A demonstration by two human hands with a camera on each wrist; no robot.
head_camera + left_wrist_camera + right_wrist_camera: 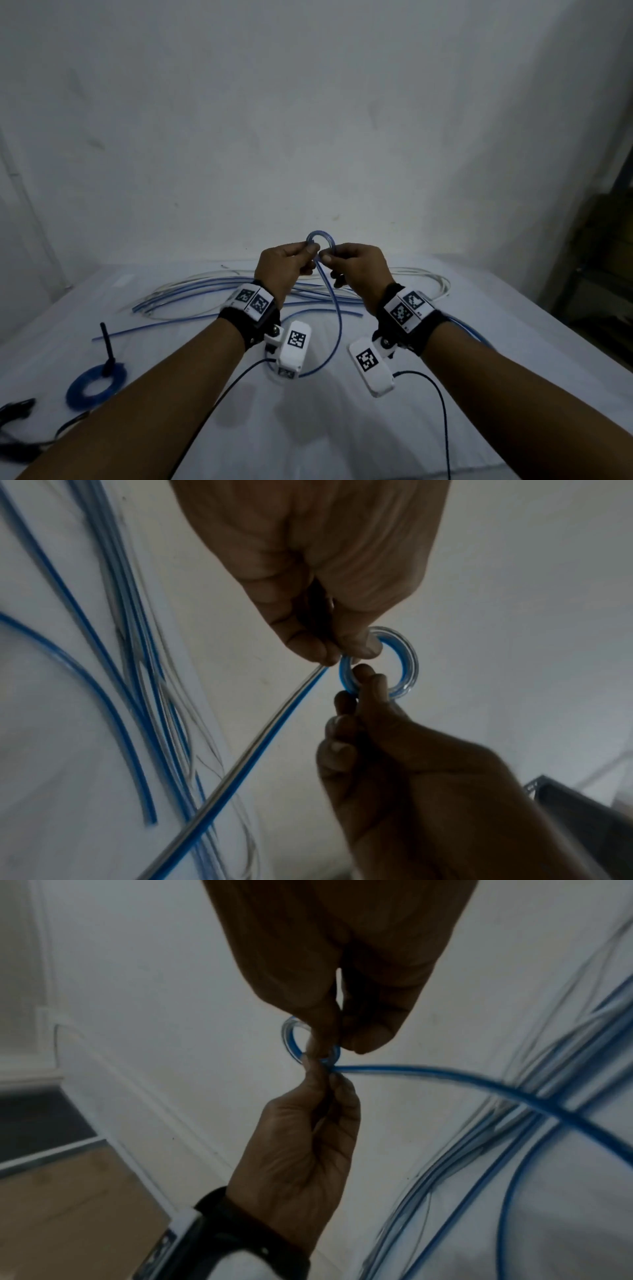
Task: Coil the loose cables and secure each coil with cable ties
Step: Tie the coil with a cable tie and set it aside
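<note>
Landmark: the finished blue coil (96,387), lying on the white table (342,428) at the near left, a black cable tie (108,349) standing up from it.

1. Nearer than the coil, at the left edge, lies a dark object; it cannot be identified.
2. Right of the coil and raised above the table, both hands work one blue cable (337,322). The left hand (286,265) pinches the first small loop (394,664) between thumb and fingertips. The right hand (356,267) pinches the same loop from the opposite side, its remaining fingers curled.
3. From the loop, the cable's free length drops between the wrists and curves across the table.
4. Beyond the coil and the hands, the remaining loose cables (212,291), blue and white, lie spread across the table toward the wall.

Fault conditions, as judged:
- The loop is tight and the cable appears springy. A relaxed pinch would let it spring open.
- The free length crosses the loose cables. Drawing it in could snag or drag them.
- Further turns wound unevenly would make a coil difficult to tie.
</note>
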